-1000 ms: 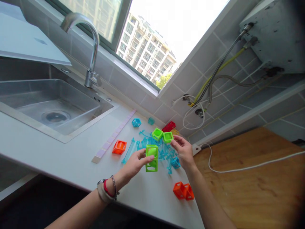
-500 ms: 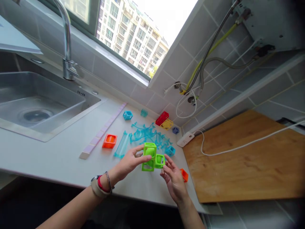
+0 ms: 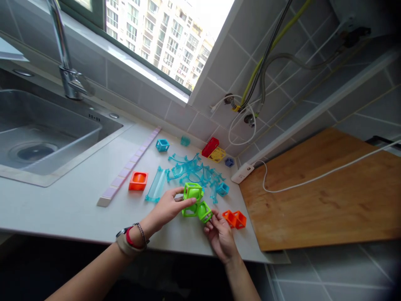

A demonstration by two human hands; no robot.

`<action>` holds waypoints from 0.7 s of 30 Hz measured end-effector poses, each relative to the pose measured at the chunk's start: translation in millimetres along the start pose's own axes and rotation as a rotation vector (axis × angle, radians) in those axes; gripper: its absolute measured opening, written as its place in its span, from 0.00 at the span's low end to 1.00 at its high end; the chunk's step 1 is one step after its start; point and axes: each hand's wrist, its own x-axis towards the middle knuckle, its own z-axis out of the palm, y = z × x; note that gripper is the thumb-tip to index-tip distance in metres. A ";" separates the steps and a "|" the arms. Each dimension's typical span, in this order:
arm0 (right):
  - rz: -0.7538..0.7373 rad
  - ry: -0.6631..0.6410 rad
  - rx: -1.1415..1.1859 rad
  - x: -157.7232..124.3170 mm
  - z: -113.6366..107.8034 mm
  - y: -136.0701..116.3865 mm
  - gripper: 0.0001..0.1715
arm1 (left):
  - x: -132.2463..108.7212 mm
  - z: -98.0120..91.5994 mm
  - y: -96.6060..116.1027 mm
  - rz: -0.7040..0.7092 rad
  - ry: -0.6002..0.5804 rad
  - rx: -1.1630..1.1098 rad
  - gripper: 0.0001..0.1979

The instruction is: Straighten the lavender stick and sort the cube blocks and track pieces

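Observation:
My left hand (image 3: pixel 171 207) is closed around a stack of two hollow green toy blocks (image 3: pixel 192 192), with the thumb across the front. A smaller green toy block (image 3: pixel 204 212) sits tilted against the stack's lower right side, pinched at its right end by the fingers of my right hand (image 3: pixel 222 236). Whether the small block is joined to the stack, I cannot tell. Just right of my right hand, two orange hollow blocks (image 3: pixel 234 219) rest on the counter. Behind my hands lies a heap of translucent blue track pieces (image 3: pixel 191 169).
On the counter (image 3: pixel 75 209) are an orange block (image 3: pixel 138 181), blue blocks (image 3: pixel 162 145), a red block (image 3: pixel 210 147) and a yellow piece (image 3: pixel 217 154). A pale strip (image 3: pixel 128 167) lies left. The sink (image 3: pixel 69 154) is far left; a wooden board (image 3: pixel 326 196) stands right.
The small green block has gone from squared up beside the stack to tilted. Both hands sit slightly further left in view, and more of the orange blocks shows.

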 end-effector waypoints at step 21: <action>-0.194 -0.005 -0.021 -19.2 7.4 -6.4 0.23 | 7.5 -9.2 -1.4 0.075 0.203 0.142 0.25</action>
